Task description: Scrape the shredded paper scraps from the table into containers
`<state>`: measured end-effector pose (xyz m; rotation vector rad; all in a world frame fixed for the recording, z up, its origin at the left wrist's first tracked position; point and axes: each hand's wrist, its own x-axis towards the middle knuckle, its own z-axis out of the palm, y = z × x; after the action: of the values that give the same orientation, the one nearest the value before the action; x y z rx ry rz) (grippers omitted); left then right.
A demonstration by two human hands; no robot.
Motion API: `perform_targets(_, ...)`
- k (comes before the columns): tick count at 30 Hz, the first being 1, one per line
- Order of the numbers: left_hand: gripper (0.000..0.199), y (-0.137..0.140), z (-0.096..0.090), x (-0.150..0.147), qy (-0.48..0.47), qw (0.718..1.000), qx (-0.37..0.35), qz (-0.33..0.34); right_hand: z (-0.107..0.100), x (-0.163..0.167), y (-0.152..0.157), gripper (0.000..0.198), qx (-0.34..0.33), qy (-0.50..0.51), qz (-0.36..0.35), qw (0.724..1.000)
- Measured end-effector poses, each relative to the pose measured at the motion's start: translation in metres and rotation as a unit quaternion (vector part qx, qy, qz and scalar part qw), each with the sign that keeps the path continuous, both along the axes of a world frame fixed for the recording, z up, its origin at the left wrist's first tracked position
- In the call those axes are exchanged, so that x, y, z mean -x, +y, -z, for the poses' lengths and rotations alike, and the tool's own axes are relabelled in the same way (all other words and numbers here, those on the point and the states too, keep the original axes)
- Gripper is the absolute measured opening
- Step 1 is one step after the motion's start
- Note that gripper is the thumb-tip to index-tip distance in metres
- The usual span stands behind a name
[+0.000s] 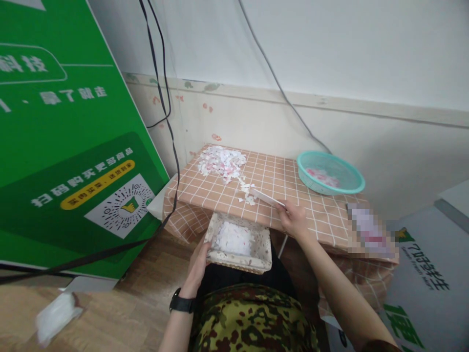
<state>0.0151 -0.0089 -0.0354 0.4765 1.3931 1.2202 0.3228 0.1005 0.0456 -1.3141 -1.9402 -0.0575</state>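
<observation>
My left hand (200,261) grips the left side of a rectangular basket (266,252) with a pale lining, held just below the table's front edge. White paper scraps (232,238) lie inside it. In my right hand (294,218) is a long, flat, pale strip (269,198); its exact kind I cannot make out. The strip's far end is beside a few loose paper bits (249,199) on the checked tablecloth (274,176). Farther back on the left, a larger heap of white and pinkish paper scraps (222,163) is spread over the cloth.
A turquoise mesh basket (351,188) with pink and white bits stands at the back right. Near the right edge lies a blurred-out flat item (370,227). Black cables (172,132) hang at left before a green sign (73,122). A white plastic bag (56,315) is on the floor.
</observation>
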Motion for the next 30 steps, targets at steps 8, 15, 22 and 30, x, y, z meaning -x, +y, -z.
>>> perform_targets(8, 0.031, 0.001, -0.012, -0.002, -0.088, 0.995, 0.010, -0.055, 0.000, -0.001, -0.005, 0.025, 0.000, 0.000, -0.050, 0.999)
perform_targets(15, 0.040, 0.008, -0.030, 0.006, -0.067, 0.997, 0.001, -0.032, -0.005, 0.000, -0.007, 0.024, -0.017, -0.007, -0.055, 0.998)
perform_targets(22, 0.032, 0.013, -0.033, 0.012, -0.091, 0.996, -0.001, -0.015, -0.003, 0.003, -0.022, 0.030, 0.002, -0.036, -0.133, 0.990)
perform_targets(30, 0.027, 0.023, -0.041, 0.020, -0.115, 0.993, 0.016, 0.010, 0.000, 0.015, -0.033, 0.035, -0.037, -0.038, -0.182, 0.982)
